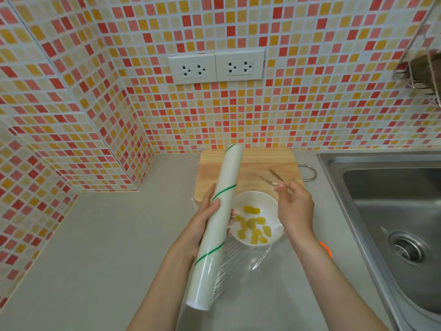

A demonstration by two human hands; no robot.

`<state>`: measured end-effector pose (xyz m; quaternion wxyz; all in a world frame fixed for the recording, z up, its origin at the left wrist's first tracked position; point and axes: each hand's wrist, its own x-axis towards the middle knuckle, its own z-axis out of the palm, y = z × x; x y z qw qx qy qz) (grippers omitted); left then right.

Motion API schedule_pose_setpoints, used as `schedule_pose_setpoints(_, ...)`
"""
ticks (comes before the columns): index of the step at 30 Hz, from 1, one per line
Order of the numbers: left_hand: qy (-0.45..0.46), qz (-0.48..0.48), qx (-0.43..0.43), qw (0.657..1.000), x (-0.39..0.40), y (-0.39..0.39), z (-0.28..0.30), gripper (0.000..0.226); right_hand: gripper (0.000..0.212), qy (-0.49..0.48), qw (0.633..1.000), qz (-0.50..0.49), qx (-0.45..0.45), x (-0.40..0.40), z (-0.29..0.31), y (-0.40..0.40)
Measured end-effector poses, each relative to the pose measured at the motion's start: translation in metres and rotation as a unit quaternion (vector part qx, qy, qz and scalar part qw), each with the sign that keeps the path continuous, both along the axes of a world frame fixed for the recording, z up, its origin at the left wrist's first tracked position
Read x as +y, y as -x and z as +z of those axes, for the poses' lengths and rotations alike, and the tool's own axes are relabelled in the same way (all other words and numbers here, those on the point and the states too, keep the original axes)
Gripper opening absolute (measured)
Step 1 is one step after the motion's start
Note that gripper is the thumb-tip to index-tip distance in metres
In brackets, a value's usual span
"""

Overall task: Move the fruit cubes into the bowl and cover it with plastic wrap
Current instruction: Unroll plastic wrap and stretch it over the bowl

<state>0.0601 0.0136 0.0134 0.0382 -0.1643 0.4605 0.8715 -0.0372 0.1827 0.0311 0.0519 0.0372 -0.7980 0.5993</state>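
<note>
A white bowl (259, 199) stands on the grey counter and holds several yellow fruit cubes (254, 225). My left hand (205, 216) grips a long white roll of plastic wrap (217, 223) with green stripes, held slanted just left of the bowl. A clear sheet of wrap (257, 263) is pulled off the roll, spreading over the counter below the bowl and up its right side. My right hand (294, 206) is at the bowl's right rim with fingers pinched; it seems to hold the edge of the sheet, though the film there is barely visible.
A wooden cutting board (253, 166) lies behind the bowl with metal tongs (272, 177) on it. A steel sink (391, 211) is on the right. Tiled walls with two sockets (216, 66) rise behind; a wire rack (422, 75) hangs at the upper right.
</note>
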Motion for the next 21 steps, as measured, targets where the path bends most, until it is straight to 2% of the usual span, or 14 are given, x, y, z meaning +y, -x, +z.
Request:
schedule_pose_setpoints(6,0.146,0.004,-0.005,0.989,-0.012,-0.006,-0.002,0.088,0.020,-0.061,0.998,-0.006,0.003,0.018,-0.010,0.011)
schedule_pose_setpoints(8,0.189,0.026,-0.005,0.982,-0.012,-0.007,-0.006,0.081,0.021,-0.082,0.997,-0.011,0.003,0.019,-0.011,0.012)
schedule_pose_setpoints(10,0.236,0.060,-0.003,0.970,-0.011,-0.004,-0.009,0.064,0.021,-0.100,0.995,-0.017,0.004,0.018,-0.012,0.013)
schedule_pose_setpoints(12,0.285,0.080,-0.002,0.955,-0.009,-0.001,-0.010,0.054,0.021,-0.113,0.993,-0.020,0.002,0.019,-0.013,0.015)
schedule_pose_setpoints(16,0.372,0.069,0.020,0.926,-0.012,0.000,-0.012,0.047,0.022,-0.121,0.992,-0.025,-0.002,0.024,-0.018,0.019)
schedule_pose_setpoints(21,0.521,0.075,-0.001,0.850,-0.016,0.000,-0.020,0.050,0.024,-0.159,0.987,-0.023,-0.028,0.030,-0.028,0.023)
